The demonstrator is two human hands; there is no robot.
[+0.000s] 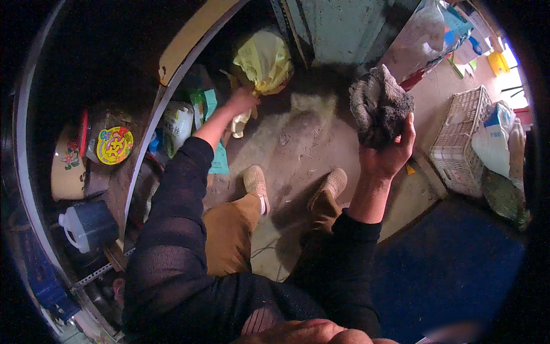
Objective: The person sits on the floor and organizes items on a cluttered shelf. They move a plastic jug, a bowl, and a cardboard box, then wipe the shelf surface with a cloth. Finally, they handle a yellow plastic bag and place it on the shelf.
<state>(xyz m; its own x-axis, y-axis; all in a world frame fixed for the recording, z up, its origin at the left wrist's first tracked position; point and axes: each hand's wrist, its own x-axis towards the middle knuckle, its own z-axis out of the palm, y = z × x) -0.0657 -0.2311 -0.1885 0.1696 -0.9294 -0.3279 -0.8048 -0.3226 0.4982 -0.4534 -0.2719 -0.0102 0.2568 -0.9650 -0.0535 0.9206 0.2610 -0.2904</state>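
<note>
A crumpled grey cloth, dark with dirt, [380, 107] rests in my right hand [384, 159], whose palm is turned up with the thumb along the cloth's edge. My left hand [244, 99] reaches out at the upper left and grips the gathered neck of a yellow-green plastic bag [263, 60]. The bag looks puffed out; what it holds cannot be seen. Just below that hand hangs or lies a pale crumpled wrapper [240, 124]. Both forearms are in black sleeves.
Shelving at left bears a yellow-lidded tub [115, 145], a plastic jug [88, 225] and a white printed bag [178, 124]. At right stand a white plastic basket [462, 137] and a white sack [496, 142], beside a dark blue surface [447, 266]. A grey-green panel [343, 30] is ahead.
</note>
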